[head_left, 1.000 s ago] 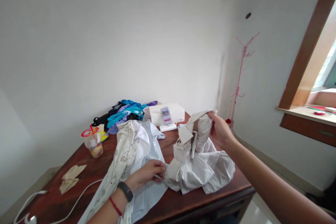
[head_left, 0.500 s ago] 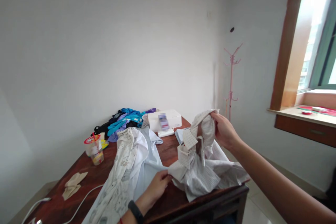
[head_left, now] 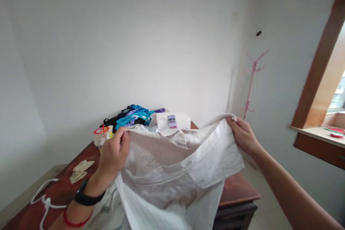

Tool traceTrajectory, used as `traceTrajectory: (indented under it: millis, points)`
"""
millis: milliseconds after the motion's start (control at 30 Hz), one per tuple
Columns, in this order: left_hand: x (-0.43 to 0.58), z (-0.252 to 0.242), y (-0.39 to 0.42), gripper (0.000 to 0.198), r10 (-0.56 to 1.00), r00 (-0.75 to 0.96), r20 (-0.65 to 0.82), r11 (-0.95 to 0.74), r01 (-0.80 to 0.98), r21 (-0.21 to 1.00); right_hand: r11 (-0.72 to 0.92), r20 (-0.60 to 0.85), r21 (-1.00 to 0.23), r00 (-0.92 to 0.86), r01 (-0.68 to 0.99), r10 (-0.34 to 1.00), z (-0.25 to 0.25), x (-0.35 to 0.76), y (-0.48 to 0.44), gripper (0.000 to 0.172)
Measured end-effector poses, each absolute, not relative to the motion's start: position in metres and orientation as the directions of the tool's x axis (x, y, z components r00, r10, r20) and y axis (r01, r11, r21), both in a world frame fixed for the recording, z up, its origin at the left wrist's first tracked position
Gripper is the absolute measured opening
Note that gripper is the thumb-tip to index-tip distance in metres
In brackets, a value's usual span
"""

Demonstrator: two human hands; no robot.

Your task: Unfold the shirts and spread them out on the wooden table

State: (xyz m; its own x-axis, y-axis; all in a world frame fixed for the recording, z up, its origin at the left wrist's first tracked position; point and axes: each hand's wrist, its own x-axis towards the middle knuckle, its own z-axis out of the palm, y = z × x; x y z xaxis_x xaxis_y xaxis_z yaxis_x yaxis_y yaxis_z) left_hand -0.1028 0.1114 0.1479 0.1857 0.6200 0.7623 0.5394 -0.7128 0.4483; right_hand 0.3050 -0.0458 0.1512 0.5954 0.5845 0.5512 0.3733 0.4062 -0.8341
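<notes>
I hold a white shirt with thin stripes (head_left: 175, 165) spread out in the air above a dark wooden table (head_left: 237, 190). My left hand (head_left: 114, 154) grips its upper left edge in a closed pinch. My right hand (head_left: 242, 134) grips the upper right edge the same way. The cloth hangs down between both hands and hides the middle of the table. A black band and a red string are on my left wrist.
At the table's far side lie a pile of blue, purple and black clothes (head_left: 132, 115), a white box (head_left: 174, 120) and a plastic cup (head_left: 101, 134). A beige cloth (head_left: 81, 170) and a white cable (head_left: 45, 199) are at the left. A pink coat stand (head_left: 250, 82) is in the corner.
Both hands lifted the striped shirt off the table and pulled it wide apart. My left hand rose from the table edge to the shirt's upper left edge.
</notes>
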Motion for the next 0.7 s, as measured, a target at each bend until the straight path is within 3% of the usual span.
traceTrajectory:
  millis: [100,233,367,467,600,700]
  points:
    - [-0.119,0.143,0.125,0.028,0.608,0.301,0.735,-0.700,0.641,0.316,0.347,0.646,-0.756,0.547,0.555,0.532,0.133,0.311,-0.027,0.045]
    - [-0.121,0.122,0.144,0.029,0.639,0.332,0.694,-0.678,0.669,0.304,0.332,0.693,-0.716,0.571,0.614,0.440,0.109,0.316,-0.008,0.039]
    - [-0.109,0.092,0.163,0.026,0.747,0.485,0.455,-0.652,0.668,0.360,0.231,0.483,-0.846,0.509,0.480,0.713,0.079,0.314,0.010,0.038]
    - [-0.103,0.075,0.175,0.027,0.779,0.478,0.407,-0.627,0.583,0.516,0.230,0.428,-0.878,0.472,0.421,0.771,0.058,0.316,0.017,0.037]
    - [-0.104,0.075,0.184,0.031,0.831,0.440,0.340,-0.537,0.474,0.698,0.196,0.338,-0.934,0.558,0.299,0.758,0.051,0.324,0.013,0.045]
    - [-0.105,0.080,0.184,0.026,0.877,0.475,0.069,-0.237,0.304,0.922,0.150,0.212,-0.976,0.563,0.155,0.799,0.058,0.323,0.008,0.045]
